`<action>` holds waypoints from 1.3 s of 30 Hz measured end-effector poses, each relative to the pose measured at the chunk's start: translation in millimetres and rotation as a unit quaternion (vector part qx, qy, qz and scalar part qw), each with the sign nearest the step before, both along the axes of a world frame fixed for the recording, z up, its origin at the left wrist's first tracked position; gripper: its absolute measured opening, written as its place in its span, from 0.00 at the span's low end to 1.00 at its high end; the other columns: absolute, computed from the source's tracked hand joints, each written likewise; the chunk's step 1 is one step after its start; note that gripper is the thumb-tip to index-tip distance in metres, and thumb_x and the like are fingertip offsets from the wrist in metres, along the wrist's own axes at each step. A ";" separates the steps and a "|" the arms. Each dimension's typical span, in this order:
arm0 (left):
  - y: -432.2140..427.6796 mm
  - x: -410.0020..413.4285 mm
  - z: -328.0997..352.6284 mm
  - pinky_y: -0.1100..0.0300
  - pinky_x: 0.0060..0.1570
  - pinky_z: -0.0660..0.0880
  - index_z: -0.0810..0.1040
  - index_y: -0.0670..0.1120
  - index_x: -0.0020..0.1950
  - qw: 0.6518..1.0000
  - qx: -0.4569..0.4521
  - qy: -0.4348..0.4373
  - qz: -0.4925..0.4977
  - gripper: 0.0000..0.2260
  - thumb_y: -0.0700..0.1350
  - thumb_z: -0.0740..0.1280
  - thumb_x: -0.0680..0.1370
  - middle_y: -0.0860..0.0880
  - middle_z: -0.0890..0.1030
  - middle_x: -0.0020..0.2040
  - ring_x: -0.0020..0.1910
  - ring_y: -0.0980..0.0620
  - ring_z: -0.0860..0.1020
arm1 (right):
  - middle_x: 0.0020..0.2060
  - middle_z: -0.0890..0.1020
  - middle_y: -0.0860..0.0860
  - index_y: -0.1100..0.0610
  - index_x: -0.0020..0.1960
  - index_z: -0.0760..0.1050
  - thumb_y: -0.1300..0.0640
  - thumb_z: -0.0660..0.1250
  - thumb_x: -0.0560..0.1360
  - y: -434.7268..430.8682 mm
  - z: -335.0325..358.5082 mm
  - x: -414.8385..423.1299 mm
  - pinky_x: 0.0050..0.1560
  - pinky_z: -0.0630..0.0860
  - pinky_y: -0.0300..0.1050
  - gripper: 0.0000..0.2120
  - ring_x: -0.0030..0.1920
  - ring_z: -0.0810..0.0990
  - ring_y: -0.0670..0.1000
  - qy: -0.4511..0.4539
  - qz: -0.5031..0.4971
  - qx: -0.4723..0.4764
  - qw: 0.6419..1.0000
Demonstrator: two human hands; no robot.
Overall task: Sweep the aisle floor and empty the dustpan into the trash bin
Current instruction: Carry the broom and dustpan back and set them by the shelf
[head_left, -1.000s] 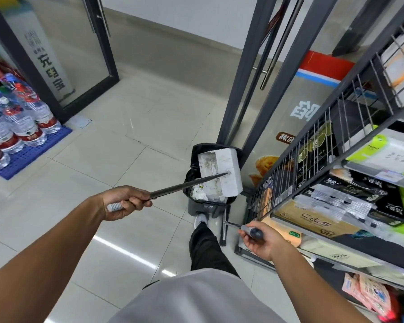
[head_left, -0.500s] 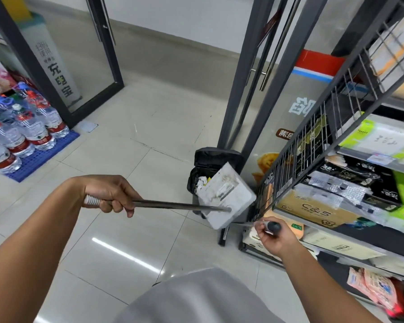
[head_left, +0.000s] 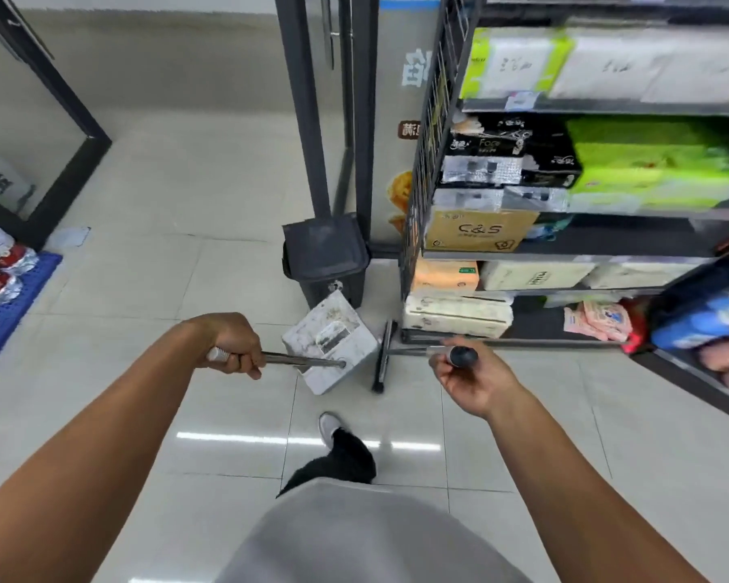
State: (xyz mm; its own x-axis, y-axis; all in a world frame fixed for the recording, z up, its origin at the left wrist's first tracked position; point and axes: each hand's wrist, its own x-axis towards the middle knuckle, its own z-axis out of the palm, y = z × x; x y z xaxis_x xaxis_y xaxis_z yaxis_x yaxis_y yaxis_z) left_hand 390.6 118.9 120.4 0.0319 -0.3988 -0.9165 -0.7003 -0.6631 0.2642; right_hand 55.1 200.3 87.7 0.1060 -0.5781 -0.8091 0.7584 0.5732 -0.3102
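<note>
My left hand (head_left: 233,345) grips the metal handle of a dirty white dustpan (head_left: 330,342). The dustpan hangs tilted just in front of a dark grey pedal trash bin (head_left: 325,255), whose lid is down. My right hand (head_left: 472,377) holds the black-capped end of the broom handle. The broom's narrow dark head (head_left: 383,356) rests on the tiled floor right of the dustpan, at the foot of the shelf.
A wire shelf unit (head_left: 573,212) packed with tissue packs stands at the right. Dark door posts (head_left: 312,119) rise behind the bin. Bottled water on a blue pallet (head_left: 5,296) sits at the far left. My foot (head_left: 331,427) is on the tiles below the dustpan.
The dustpan came off the open bin and swung down in front of it. The bin's lid dropped shut. My foot left the pedal and the view stepped back.
</note>
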 end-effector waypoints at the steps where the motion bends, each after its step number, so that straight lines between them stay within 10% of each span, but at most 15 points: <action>1: 8.3 -11.8 -4.8 0.68 0.17 0.62 0.78 0.32 0.49 1.000 0.002 -0.008 -0.006 0.05 0.32 0.66 0.74 0.37 0.82 0.37 0.23 0.55 0.65 | 0.34 0.69 0.55 0.60 0.42 0.67 0.68 0.62 0.74 14.4 3.1 -3.4 0.21 0.67 0.38 0.06 0.32 0.68 0.51 0.002 -0.002 0.005 1.000; 11: 47.8 -108.5 -55.7 0.67 0.19 0.65 0.75 0.33 0.47 0.999 -0.019 -0.030 -0.039 0.06 0.33 0.60 0.75 0.33 0.81 0.44 0.20 0.52 0.69 | 0.39 0.68 0.56 0.59 0.41 0.67 0.69 0.65 0.70 116.1 35.9 -79.7 0.22 0.67 0.38 0.08 0.29 0.69 0.51 0.060 -0.105 0.042 0.992; 18: 36.5 -165.4 -72.6 0.66 0.19 0.60 0.67 0.36 0.44 0.996 0.041 0.059 0.049 0.07 0.29 0.52 0.78 0.33 0.76 0.50 0.39 0.41 0.86 | 0.39 0.68 0.57 0.60 0.39 0.68 0.70 0.64 0.70 113.9 32.9 -105.9 0.22 0.72 0.38 0.08 0.32 0.70 0.53 0.094 -0.195 0.066 0.974; 26: -2.2 -221.5 -114.1 0.67 0.27 0.56 0.64 0.35 0.64 0.992 0.103 0.048 0.049 0.15 0.29 0.49 0.78 0.28 0.70 0.67 0.67 0.39 0.75 | 0.27 0.68 0.53 0.59 0.33 0.66 0.66 0.60 0.74 49.4 15.4 -133.6 0.25 0.73 0.38 0.11 0.35 0.74 0.54 0.137 -0.261 0.074 0.953; 34: -42.4 -281.4 -170.3 0.71 0.19 0.62 0.69 0.39 0.42 0.985 0.114 0.031 0.122 0.10 0.28 0.53 0.75 0.42 0.71 0.38 0.39 0.45 0.72 | 0.28 0.70 0.51 0.55 0.25 0.71 0.62 0.57 0.78 -38.7 -23.0 -206.0 0.31 0.74 0.40 0.23 0.36 0.82 0.54 0.131 -0.263 0.076 0.953; 39: -61.3 -333.3 -185.9 0.72 0.19 0.64 0.69 0.41 0.39 0.979 0.086 0.014 0.184 0.10 0.31 0.54 0.78 0.44 0.67 0.32 0.27 0.51 0.62 | 0.31 0.79 0.55 0.61 0.50 0.72 0.57 0.66 0.77 -125.3 -44.5 -266.0 0.29 0.76 0.39 0.07 0.40 0.81 0.54 0.079 -0.209 0.070 0.972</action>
